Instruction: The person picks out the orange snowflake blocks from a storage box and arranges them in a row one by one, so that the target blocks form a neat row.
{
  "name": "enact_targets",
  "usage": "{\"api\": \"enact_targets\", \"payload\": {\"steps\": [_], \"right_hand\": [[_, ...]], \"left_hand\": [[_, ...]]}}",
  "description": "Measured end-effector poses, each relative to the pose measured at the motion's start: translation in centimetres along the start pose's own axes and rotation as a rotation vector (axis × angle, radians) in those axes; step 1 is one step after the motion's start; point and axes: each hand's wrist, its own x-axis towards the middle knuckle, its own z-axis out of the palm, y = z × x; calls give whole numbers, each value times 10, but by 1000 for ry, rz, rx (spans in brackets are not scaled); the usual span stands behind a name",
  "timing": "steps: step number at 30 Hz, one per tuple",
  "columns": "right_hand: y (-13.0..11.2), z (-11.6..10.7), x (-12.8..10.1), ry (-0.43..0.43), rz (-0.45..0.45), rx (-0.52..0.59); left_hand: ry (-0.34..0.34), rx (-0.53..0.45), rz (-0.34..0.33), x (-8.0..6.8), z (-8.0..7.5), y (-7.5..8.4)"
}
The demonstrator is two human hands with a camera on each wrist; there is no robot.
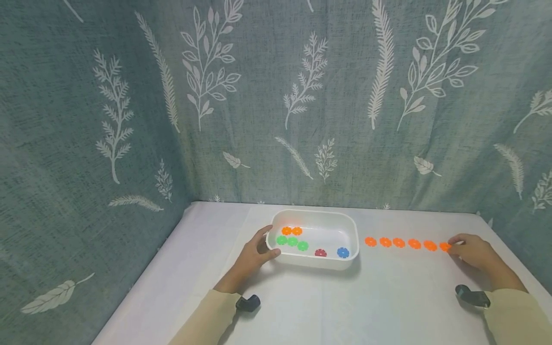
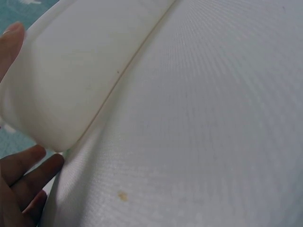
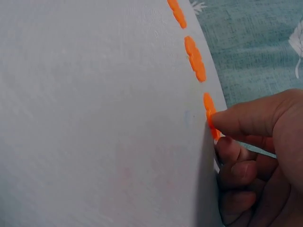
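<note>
Orange disc (image 1: pixel 444 247), last in its row, sits pinched in the right hand (image 1: pixel 472 251) grip's fingertips (image 3: pixel 227 124).

A tray (image 1: pixel 351 230) sat mid-desk (image 1: pixel 336 306) holding seven discs (image 1: pixel 293 241); right of it, a row of discs (image 1: pixel 398 243) ran rightward.
</note>
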Motion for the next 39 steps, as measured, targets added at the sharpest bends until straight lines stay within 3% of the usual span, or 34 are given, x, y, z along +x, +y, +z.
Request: {"api": "enact_targets", "payload": {"steps": [11,24,27,32,39], "right_hand": [[-6,3,-5,48,-54,-80],[-7,4,-4,64,-33,-58],[-9,4,-7,109,-27,-48],[-20,10,-12,165,-64,-25],[-50,14,-14,153,-55,43]], "left_hand": [[-14,-18,24,0,-1,0],[-6,-29,16,0,-1,-1],[-3,-23,19,0,0,2],[3,-8,13,1,0,3],[3,-2,8,1,-1,0]]}}
